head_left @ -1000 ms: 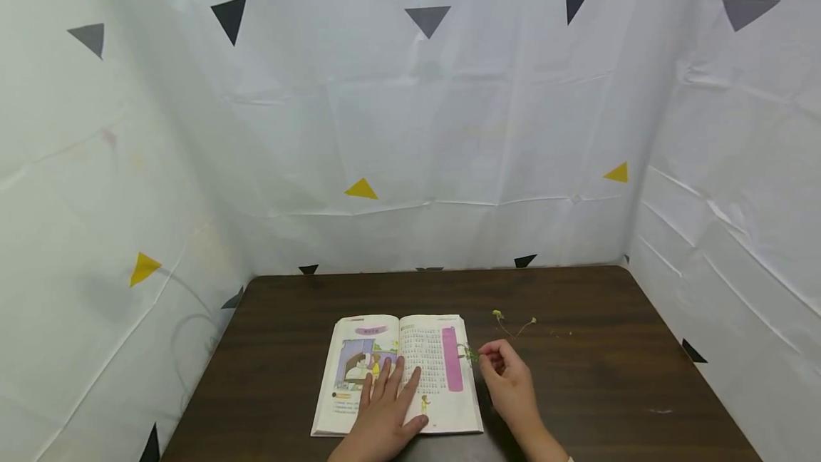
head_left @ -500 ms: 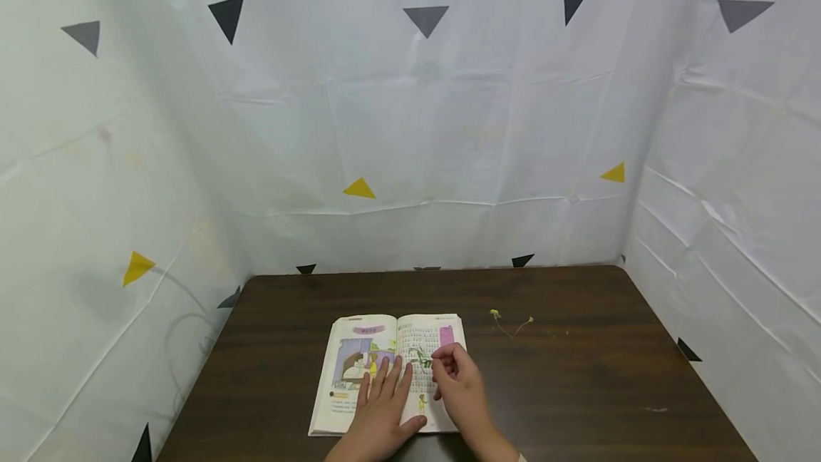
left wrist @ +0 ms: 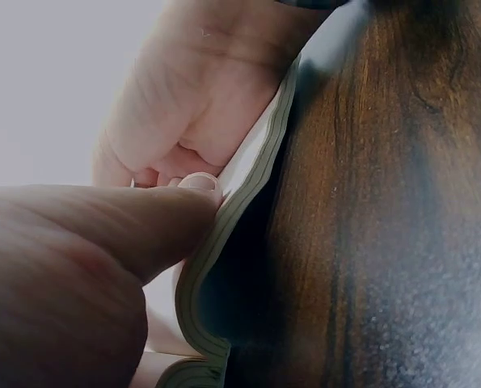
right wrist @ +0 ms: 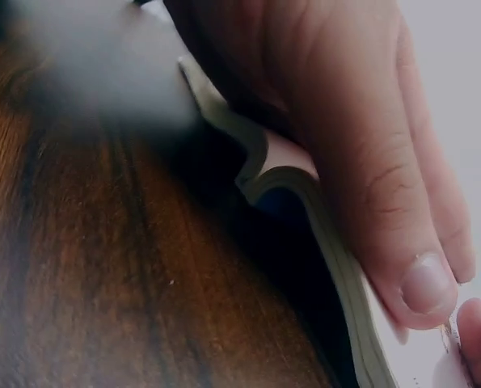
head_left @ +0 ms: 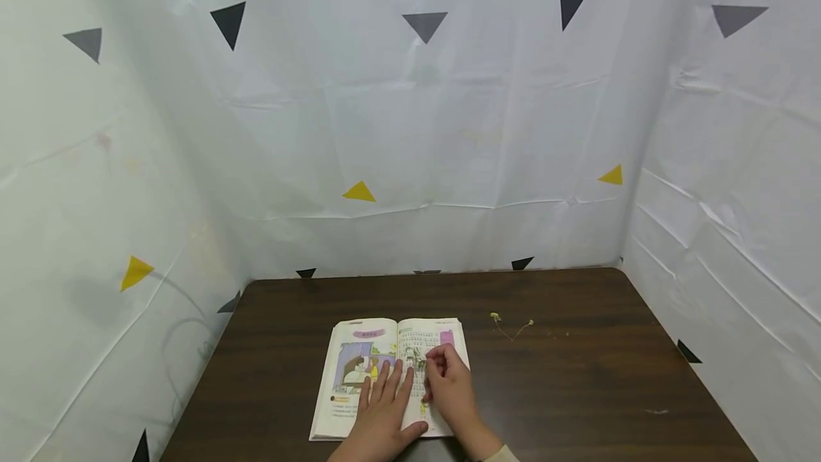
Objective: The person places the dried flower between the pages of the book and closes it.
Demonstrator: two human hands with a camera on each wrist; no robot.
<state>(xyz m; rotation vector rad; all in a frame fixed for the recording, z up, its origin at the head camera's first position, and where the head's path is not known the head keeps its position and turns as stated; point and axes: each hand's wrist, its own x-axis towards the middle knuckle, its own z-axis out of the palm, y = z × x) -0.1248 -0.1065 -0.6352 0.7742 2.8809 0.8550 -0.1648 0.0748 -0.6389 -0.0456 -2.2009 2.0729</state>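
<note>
An open picture book point(head_left: 346, 405) lies on the dark wooden table. My left hand point(head_left: 378, 419) rests across its lower middle, fingers spread over both pages; in the left wrist view the left thumb point(left wrist: 143, 218) lies near the page edge. Above the right page, my right hand point(head_left: 451, 387) pinches a small green plant sprig point(head_left: 415, 358) between thumb and fingertips. Its leaves overlap the printed text, and the fingers hide its other end. In the right wrist view the right hand point(right wrist: 361, 153) is seen close over the page.
Right of the book, a thin forked stem with small yellow flowers point(head_left: 512, 337) lies on the table point(head_left: 577, 376). Tiny bits are scattered beside it. White curtains point(head_left: 410, 127) with printed triangles enclose the table's back and sides.
My right hand has carried the green sprig left from beside the book onto the right page, shifting slightly farther left in the last half second. The left hand has stayed on the book.
</note>
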